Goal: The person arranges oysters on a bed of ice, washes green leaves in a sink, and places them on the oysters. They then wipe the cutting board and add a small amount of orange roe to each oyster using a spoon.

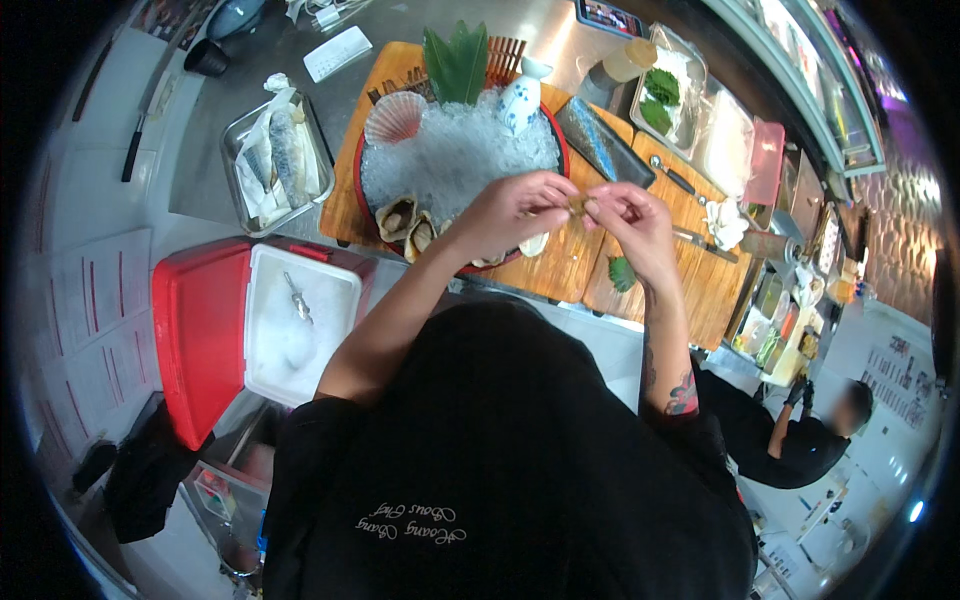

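Note:
My left hand (529,201) and my right hand (628,217) meet over the right rim of a round red-edged tub (564,142) filled with crushed ice (457,161). Their fingertips pinch a small brownish piece (577,204), too small to identify. Opened shellfish (396,217) rest along the tub's near edge, partly behind my left forearm. A pink scallop shell (395,118), a large green leaf (456,64) and a white and blue ceramic bottle (523,97) stand in or at the ice. A green shiso leaf (621,274) lies on the wooden board (694,300) below my right hand.
A steel tray (321,165) of fish fillets stands left, above an open red cooler (202,337) with ice. A dark rectangular plate (606,142), a small scoop (677,177), a knife (705,244) and a white cloth (726,223) lie right. Another person (799,442) works at far right.

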Demonstrator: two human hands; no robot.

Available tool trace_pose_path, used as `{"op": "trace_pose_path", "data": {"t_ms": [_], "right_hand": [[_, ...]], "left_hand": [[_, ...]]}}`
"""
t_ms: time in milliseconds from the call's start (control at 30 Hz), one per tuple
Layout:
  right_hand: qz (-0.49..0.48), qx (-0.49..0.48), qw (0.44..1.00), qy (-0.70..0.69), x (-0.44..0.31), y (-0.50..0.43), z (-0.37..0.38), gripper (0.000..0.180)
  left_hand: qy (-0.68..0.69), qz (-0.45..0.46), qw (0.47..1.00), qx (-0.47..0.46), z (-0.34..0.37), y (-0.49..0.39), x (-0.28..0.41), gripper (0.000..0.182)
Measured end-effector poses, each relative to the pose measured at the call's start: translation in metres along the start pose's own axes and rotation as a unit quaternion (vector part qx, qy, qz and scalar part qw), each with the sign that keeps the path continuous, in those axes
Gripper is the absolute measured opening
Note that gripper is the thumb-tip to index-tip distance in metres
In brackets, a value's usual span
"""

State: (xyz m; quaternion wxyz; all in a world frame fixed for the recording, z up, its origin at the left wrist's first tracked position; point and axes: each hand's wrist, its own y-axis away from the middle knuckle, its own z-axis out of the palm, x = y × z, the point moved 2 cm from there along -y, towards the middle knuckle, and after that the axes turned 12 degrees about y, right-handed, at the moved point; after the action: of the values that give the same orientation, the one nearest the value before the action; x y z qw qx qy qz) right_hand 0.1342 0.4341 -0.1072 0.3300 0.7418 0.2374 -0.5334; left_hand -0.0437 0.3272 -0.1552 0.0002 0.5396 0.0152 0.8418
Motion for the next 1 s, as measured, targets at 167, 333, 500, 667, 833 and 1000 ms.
{"op": "trace_pose_path", "data": {"t_ms": [167, 333, 500, 667, 833, 1000], "right_hand": [[-0.036, -0.027, 0.999, -0.019, 0.022, -0.012, 0.016, 0.016], [-0.147, 0.0, 0.973, 0.176, 0.024, -0.014, 0.03, 0.017], [-0.247, -0.048, 0.908, 0.335, 0.054, -0.008, 0.041, 0.024], [-0.286, -0.094, 0.865, 0.401, 0.062, -0.001, 0.038, 0.026], [-0.29, -0.008, 0.851, 0.438, 0.025, -0.026, 0.015, 0.024], [-0.282, -0.038, 0.849, 0.444, 0.026, -0.052, 0.023, 0.025]], "left_hand": [[0.0, -0.033, 0.998, 0.048, -0.015, 0.009, -0.017, 0.031], [-0.347, 0.014, 0.936, 0.059, -0.024, 0.012, -0.018, 0.041], [-0.431, 0.025, 0.899, 0.078, -0.037, 0.025, 0.001, 0.039], [-0.445, 0.007, 0.888, 0.119, -0.049, 0.06, 0.013, 0.036], [-0.393, 0.04, 0.905, 0.157, -0.053, 0.078, 0.016, 0.032], [-0.383, 0.059, 0.902, 0.189, -0.051, 0.09, 0.018, 0.029]]}}
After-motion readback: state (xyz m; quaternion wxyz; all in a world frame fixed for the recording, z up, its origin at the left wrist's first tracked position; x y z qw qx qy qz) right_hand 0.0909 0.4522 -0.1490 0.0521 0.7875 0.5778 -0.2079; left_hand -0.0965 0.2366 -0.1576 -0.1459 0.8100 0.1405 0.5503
